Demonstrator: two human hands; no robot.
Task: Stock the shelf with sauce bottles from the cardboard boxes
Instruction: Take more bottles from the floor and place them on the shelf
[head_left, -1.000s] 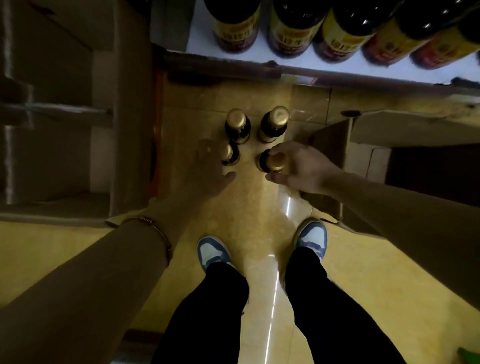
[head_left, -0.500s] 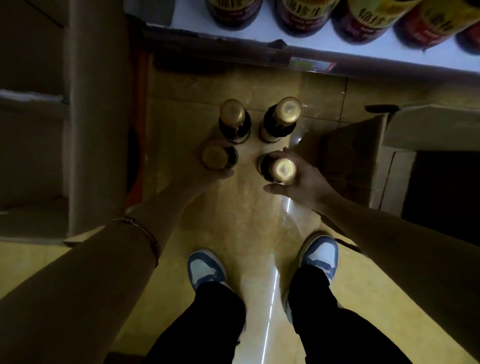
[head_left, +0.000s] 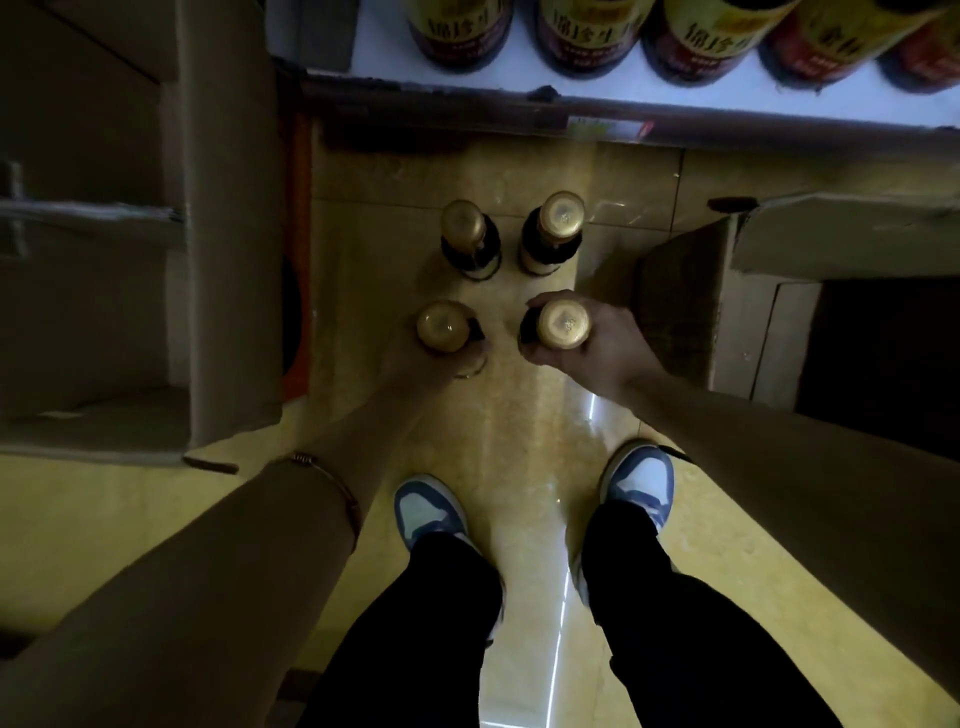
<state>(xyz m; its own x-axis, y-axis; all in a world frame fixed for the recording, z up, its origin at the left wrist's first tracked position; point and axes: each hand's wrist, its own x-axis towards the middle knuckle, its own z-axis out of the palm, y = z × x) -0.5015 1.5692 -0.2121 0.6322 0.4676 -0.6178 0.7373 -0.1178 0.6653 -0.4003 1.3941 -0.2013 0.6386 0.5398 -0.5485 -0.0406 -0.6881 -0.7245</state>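
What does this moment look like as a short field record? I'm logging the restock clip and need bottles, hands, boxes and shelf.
bottles on floor: four, upright, gold caps, in a two-by-two group
far pair: far-left bottle and far-right bottle, untouched
left hand: grips near-left bottle by the neck
right hand: grips near-right bottle by the neck
boxes: left cardboard box, right cardboard box
shelf: row of labelled bottles already on it
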